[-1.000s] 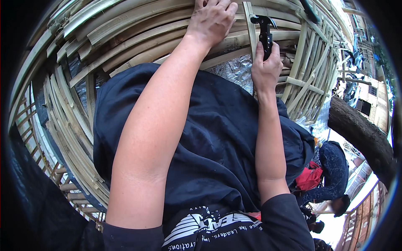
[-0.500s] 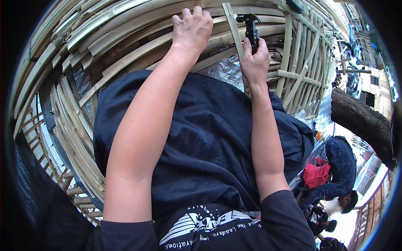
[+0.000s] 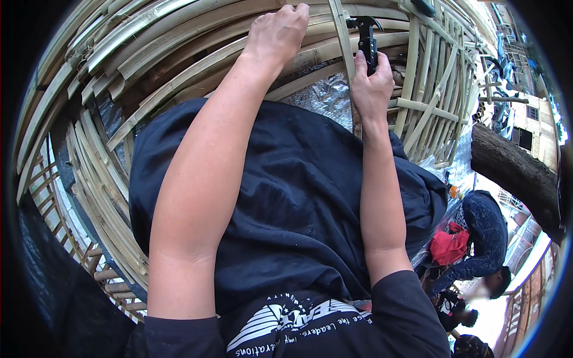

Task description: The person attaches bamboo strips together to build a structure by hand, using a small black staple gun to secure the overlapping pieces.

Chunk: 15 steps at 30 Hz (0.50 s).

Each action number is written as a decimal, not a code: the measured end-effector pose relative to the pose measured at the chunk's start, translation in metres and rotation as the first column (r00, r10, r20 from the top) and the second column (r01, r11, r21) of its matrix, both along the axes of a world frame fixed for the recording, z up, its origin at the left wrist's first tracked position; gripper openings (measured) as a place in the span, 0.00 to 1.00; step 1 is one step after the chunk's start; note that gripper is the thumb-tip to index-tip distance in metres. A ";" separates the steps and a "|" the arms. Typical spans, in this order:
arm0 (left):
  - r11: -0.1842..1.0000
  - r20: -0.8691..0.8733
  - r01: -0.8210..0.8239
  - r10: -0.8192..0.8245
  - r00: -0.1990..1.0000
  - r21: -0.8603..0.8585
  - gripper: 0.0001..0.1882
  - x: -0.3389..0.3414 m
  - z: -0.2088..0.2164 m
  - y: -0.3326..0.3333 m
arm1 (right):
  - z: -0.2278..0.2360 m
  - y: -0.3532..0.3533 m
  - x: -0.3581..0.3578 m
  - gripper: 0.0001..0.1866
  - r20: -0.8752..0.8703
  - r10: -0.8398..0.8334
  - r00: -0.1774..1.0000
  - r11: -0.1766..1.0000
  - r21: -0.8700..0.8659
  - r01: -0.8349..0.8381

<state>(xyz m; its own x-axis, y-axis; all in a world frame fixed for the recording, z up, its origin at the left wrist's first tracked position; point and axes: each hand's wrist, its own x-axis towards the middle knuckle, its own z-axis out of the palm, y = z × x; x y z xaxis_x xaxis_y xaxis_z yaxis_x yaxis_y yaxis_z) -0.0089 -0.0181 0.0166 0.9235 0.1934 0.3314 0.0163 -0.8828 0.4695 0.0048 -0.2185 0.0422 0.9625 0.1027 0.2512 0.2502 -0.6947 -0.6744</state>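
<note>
In my right hand (image 3: 373, 86) is a small black claw hammer (image 3: 366, 43). Fingers and thumb close round its handle, and the head points away from me. Just left of that hand a narrow bamboo slat (image 3: 341, 39) runs away from me across curved bamboo strips (image 3: 322, 55). Over these strips, near the top edge, my left hand (image 3: 277, 36) is closed, back upward and fingers curled down. Whatever lies under its fingertips is hidden. Dark cloth (image 3: 286, 179) covers my lap.
Stacked split bamboo (image 3: 101, 185) lies at the left. A bamboo lattice (image 3: 433, 83) stands right of the hammer, and silvery sheeting (image 3: 319, 95) shows beneath the strips. At the right are a thick log (image 3: 516, 164), a bent-over person (image 3: 483, 232) and a red bag (image 3: 449, 244).
My left hand has turned, its knuckles now further toward the upper right. The right hand and hammer appear slightly further right, as does the slat beside them. The hammer stays in my grip.
</note>
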 end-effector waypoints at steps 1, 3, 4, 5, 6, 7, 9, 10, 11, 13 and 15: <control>1.000 0.000 -0.001 0.001 1.000 0.000 0.06 0.000 0.001 0.001 | -0.001 0.000 0.000 0.15 0.005 0.007 1.000 1.000 -0.008 -0.007; 1.000 0.026 -0.001 0.001 1.000 -0.023 0.04 0.002 -0.002 0.004 | -0.003 0.000 0.000 0.15 0.012 0.016 1.000 1.000 -0.018 -0.015; 1.000 0.027 -0.001 0.002 1.000 -0.023 0.04 0.002 -0.004 0.004 | -0.004 0.000 0.000 0.15 0.016 0.020 1.000 1.000 -0.021 -0.020; 1.000 0.068 -0.001 0.003 0.998 -0.021 0.04 0.002 -0.005 0.004 | -0.003 0.001 0.001 0.16 0.022 0.024 0.999 0.999 -0.025 -0.023; 1.000 0.109 -0.001 0.004 0.994 -0.020 0.03 0.003 -0.006 0.003 | -0.001 0.001 0.001 0.16 0.024 0.023 0.999 0.999 -0.025 -0.023; 1.000 0.111 -0.001 0.003 0.994 -0.019 0.03 0.003 -0.007 0.003 | 0.000 0.001 0.000 0.16 0.011 0.011 1.000 1.000 -0.027 -0.010; 0.997 0.006 -0.011 0.011 1.000 -0.075 0.18 0.001 -0.006 0.000 | 0.001 -0.001 0.000 0.16 -0.002 -0.009 1.000 1.000 -0.030 0.009; 0.997 0.008 -0.007 0.007 1.000 -0.075 0.18 0.001 -0.005 -0.003 | -0.001 -0.002 0.001 0.16 0.006 -0.006 1.000 0.999 -0.037 0.006; 0.997 0.029 -0.022 0.025 0.999 -0.080 0.18 0.001 -0.006 -0.004 | -0.002 -0.001 0.002 0.16 0.012 -0.001 1.000 0.999 -0.040 0.001; 0.996 0.051 -0.036 0.040 0.998 -0.083 0.19 0.002 -0.009 -0.005 | -0.002 -0.001 0.001 0.16 -0.003 -0.007 1.000 0.999 -0.053 0.007; 0.998 0.162 -0.040 0.046 0.986 -0.044 0.17 0.004 -0.014 -0.006 | -0.001 0.000 -0.001 0.16 -0.021 -0.010 1.000 0.998 -0.064 0.009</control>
<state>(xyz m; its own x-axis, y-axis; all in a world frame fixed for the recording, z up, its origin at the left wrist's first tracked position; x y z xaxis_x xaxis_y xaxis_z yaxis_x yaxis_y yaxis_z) -0.0053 -0.0242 0.0028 0.8482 0.2481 0.4679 -0.0259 -0.8630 0.5046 0.0040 -0.2189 0.0407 0.9684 0.1090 0.2242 0.2298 -0.7390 -0.6334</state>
